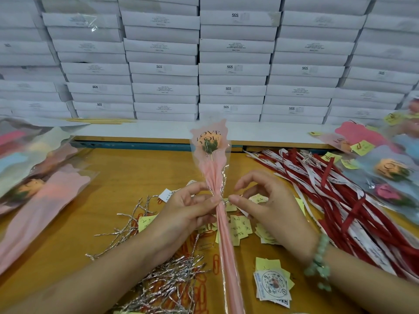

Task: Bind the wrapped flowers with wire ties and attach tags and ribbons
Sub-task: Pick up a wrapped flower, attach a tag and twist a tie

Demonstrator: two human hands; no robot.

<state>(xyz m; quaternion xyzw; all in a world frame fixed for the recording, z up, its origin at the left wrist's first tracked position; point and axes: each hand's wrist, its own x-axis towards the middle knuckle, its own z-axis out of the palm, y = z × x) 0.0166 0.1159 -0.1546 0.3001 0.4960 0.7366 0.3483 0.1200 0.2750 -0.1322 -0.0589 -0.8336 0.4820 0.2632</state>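
Now | left hand (188,215) grips wrapped flower (212,171) printed "LOVE YOU" | right hand (268,210) pinches wire tie (225,201) | boxes (233,70) read "SGS"

The yellow desk (108,177) is carrying silver wire ties (167,282) at seven o'clock, yellow tags (240,225) centrally, ribbons (340,200) at three o'clock, and wrapped flowers (45,200) at nine o'clock.

"LOVE YOU" on pink flower wrapper (209,137) | "SGS" on stacked white boxes (234,15) | other print, handwritten tags unreadable

packing workshop: stacked white boxes (233,69), ribbon pile (335,191)
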